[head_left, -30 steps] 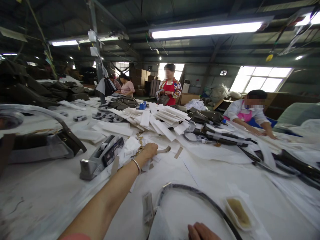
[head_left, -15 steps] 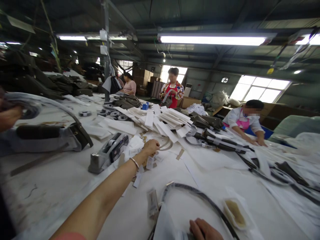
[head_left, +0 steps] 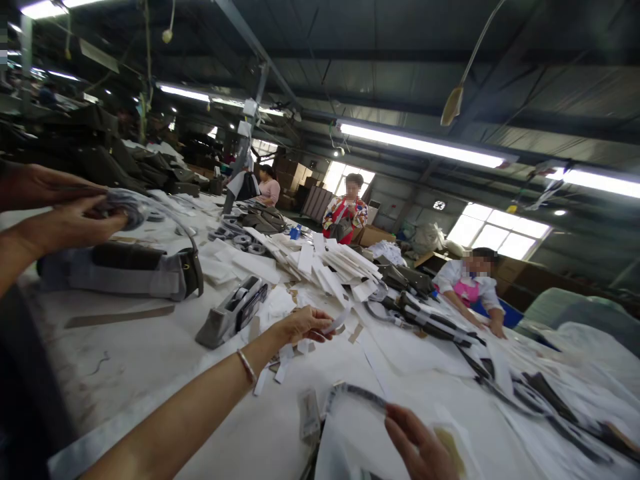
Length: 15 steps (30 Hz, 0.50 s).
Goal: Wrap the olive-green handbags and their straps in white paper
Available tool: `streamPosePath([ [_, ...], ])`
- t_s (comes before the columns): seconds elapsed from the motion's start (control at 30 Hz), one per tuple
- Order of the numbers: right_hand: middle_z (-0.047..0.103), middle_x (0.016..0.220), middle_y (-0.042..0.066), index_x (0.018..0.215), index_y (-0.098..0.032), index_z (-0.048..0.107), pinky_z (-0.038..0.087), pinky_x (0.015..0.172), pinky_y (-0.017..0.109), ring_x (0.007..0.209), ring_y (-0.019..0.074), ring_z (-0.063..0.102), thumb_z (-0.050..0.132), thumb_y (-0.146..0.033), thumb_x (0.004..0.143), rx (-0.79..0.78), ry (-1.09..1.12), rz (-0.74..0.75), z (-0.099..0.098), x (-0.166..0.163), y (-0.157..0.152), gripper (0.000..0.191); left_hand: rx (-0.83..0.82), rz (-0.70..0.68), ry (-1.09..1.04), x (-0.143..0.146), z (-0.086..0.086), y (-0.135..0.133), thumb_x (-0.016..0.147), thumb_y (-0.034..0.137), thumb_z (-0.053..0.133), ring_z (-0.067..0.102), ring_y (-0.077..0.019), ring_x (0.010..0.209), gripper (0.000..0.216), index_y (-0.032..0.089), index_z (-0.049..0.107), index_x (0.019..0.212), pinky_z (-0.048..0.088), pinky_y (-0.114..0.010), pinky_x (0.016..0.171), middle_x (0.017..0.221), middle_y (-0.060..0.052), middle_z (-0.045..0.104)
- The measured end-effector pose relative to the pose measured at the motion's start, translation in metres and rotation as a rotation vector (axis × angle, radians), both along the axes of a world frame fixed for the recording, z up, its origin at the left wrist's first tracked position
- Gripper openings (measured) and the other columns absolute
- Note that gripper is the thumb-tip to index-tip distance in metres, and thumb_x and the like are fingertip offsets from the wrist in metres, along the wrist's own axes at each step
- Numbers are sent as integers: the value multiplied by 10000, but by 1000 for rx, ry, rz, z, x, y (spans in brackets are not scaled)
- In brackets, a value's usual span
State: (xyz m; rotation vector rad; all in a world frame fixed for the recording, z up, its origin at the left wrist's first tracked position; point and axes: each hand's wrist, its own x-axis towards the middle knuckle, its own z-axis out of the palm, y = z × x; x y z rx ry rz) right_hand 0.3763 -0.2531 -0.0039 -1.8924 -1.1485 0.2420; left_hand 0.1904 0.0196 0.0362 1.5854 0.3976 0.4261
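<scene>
My left hand (head_left: 307, 325), with a bangle on the wrist, reaches over the table and pinches a thin whitish strip (head_left: 341, 323) that curves off its fingertips. Under and beside it lie small paper scraps (head_left: 285, 360). Close to me, my right hand (head_left: 423, 443) has its fingers round a dark bag strap (head_left: 357, 391), which arches up from clear wrapping (head_left: 345, 440); the strap's far part is hidden behind the hand. A grey tape dispenser (head_left: 227, 317) stands left of my left hand. Just right of my right hand is a small yellowish packet (head_left: 449, 448).
At left, a co-worker's hands (head_left: 75, 217) hold a wrapped coiled strap above a wrapped dark bag (head_left: 135, 267). White strips (head_left: 320, 263) are heaped mid-table. Wrapped straps and bags (head_left: 430, 317) lie at right. Two people (head_left: 467, 290) (head_left: 345, 213) work across the table.
My left hand has drawn back slightly and now shows the strip from its fingers. My right hand has risen onto the strap. The co-worker's second hand has come into view; the camera view has tilted.
</scene>
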Motion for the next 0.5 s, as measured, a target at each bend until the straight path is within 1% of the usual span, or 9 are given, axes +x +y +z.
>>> streamPosePath([
  [0.03,743,1034,78,1045,-211,712,552,853,346,993,278,691,652,-611,763,-14,111,14,14,-7,4,493,-30,-51,-32,-4,2,-11,712,607,713,663,-147,830,578,122,673,1025,518,-243,734,993,-98,701],
  [0.1,734,1032,94,1108,-185,685,567,697,321,917,265,703,713,-622,728,-39,362,48,36,-24,15,579,-74,-133,-79,-8,3,-35,632,632,748,643,-133,737,610,120,683,957,506,-238,674,893,-82,693],
  [0.17,727,963,101,1051,-150,687,520,555,267,774,225,697,796,-618,651,-16,579,68,44,-42,26,625,-98,-189,-107,-6,2,-59,594,586,778,602,-113,634,567,114,684,895,491,-236,614,796,-54,668],
  [0.23,705,795,64,970,-137,689,460,489,225,633,165,647,841,-595,615,63,712,50,41,-56,33,599,-82,-215,-128,-1,-2,-80,616,493,774,563,-95,565,451,119,672,846,472,-230,559,777,-36,655],
  [0.3,643,629,6,993,-158,688,434,468,217,543,135,586,819,-593,657,135,767,30,33,-60,35,564,-8,-177,-132,6,-6,-96,685,389,713,529,-80,517,294,132,648,814,443,-218,509,784,-22,659],
  [0.33,618,579,-10,1019,-175,689,433,462,222,517,134,566,794,-600,688,153,775,25,30,-59,34,549,34,-145,-130,8,-8,-101,713,336,674,509,-72,500,220,139,635,803,430,-210,494,796,-17,666],
  [0.4,623,562,-10,1002,-205,697,447,451,243,492,146,558,755,-614,724,137,772,26,24,-52,30,497,81,-112,-118,14,-11,-107,734,252,618,483,-57,501,119,148,614,791,419,-194,489,865,-16,693],
  [0.43,632,563,-1,958,-212,701,462,449,255,488,156,569,744,-618,732,107,765,24,21,-47,28,466,82,-133,-111,16,-13,-107,732,221,603,488,-55,522,89,152,605,787,422,-188,497,936,-19,706],
  [0.5,655,590,18,885,-221,697,517,475,280,534,193,636,742,-619,730,61,773,17,14,-34,25,429,67,-234,-92,22,-16,-105,719,175,587,510,-53,571,64,157,590,780,433,-176,521,1072,-20,704],
])
